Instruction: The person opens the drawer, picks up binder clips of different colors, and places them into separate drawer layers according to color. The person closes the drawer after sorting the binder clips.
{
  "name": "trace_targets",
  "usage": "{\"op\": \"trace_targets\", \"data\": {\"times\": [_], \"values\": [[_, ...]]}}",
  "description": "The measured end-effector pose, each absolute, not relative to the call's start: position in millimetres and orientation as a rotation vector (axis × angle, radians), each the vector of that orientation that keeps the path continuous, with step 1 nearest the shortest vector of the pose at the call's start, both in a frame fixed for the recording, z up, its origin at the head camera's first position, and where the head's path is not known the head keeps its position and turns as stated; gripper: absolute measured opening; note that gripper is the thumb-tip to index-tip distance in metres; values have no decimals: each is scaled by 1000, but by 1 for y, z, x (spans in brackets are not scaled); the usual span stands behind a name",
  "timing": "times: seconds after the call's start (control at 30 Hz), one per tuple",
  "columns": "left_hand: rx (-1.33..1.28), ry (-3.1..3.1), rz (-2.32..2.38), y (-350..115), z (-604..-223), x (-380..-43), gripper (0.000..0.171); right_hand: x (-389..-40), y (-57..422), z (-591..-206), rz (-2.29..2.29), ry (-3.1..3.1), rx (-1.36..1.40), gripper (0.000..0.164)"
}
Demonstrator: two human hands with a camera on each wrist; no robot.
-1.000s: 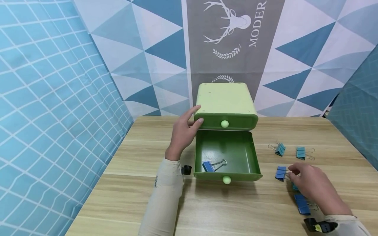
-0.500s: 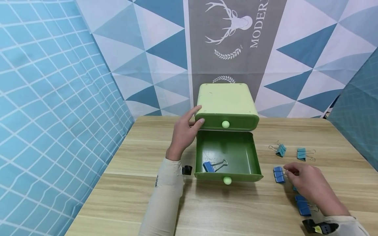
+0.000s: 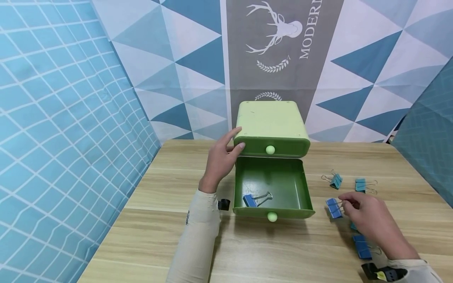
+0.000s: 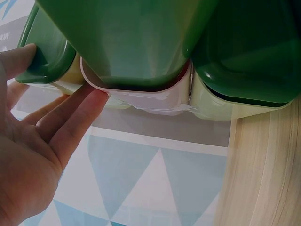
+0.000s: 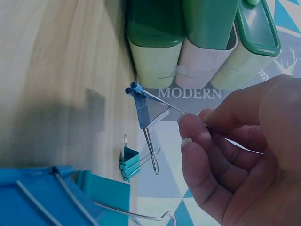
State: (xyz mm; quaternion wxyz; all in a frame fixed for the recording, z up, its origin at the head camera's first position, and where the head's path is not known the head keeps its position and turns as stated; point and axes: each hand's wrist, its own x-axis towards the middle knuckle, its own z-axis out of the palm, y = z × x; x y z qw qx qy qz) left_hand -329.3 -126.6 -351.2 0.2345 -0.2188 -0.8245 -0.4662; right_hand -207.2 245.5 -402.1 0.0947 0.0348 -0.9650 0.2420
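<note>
My right hand [image 3: 371, 218] pinches a wire handle of a blue binder clip [image 3: 334, 208] between thumb and fingertips. In the right wrist view the clip's blue body [image 5: 142, 109] hangs above the table, its other handle pointing away. My left hand [image 3: 221, 161] rests against the left side of the green drawer unit [image 3: 270, 118], thumb on the top drawer's front and fingers extended along the side. Below that, the middle drawer [image 3: 283, 184] is pulled out; another blue binder clip [image 3: 249, 200] lies inside it near the front left.
Two teal binder clips, one upright [image 3: 336, 181] and one flat [image 3: 360, 184], sit at the right on the wooden table [image 3: 170, 220]. A larger blue binder clip [image 3: 362, 247] lies nearer, with a teal one [image 3: 353, 226] mostly hidden by the right hand. Patterned cloth [image 3: 198, 78] hangs behind.
The right hand has moved slightly left with the blue binder clip, which has tilted and shifted toward the drawer. The left hand stays at the drawer unit.
</note>
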Motion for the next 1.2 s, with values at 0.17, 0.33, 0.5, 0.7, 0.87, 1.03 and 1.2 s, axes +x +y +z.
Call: {"op": "trace_targets", "data": {"times": [0.17,0.33,0.5,0.7,0.87,1.03,1.2], "values": [[-599,-2263,-1285,-127,-350,-329,47,-206,243,-396,696,-2791,133,19],[-607,-2261,-1285,-127,-351,-329,47,-203,239,-389,693,-2744,160,18],[-622,-2265,-1276,-126,-353,-331,47,-200,236,-380,708,-2723,178,20],[-618,-2281,-1276,-124,-355,-330,46,-197,228,-373,707,-2633,199,18],[-610,-2279,-1280,-124,-354,-329,46,-199,222,-369,694,-2549,235,16],[-599,-2288,-1283,-125,-352,-329,46,-200,215,-361,696,-2497,249,16],[-604,-2280,-1285,-127,-352,-328,47,-201,209,-353,729,-2435,271,16]]}}
